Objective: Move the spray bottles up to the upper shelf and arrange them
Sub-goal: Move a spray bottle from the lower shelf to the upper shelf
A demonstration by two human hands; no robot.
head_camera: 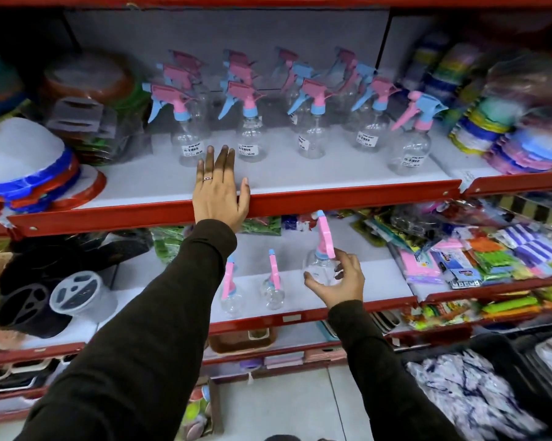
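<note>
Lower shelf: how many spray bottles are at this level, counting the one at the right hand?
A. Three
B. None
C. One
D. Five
A: three show over the lower shelf: the leftmost bottle, the middle bottle, and the third bottle, whose clear body the right hand has its fingers curled round.

Spray bottles (251, 135) on upper shelf (332, 198), perhaps three-deep

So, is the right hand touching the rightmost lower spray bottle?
Touching. Head view: the right hand holds the spray bottle, thumb and fingers curled round its body.
</note>
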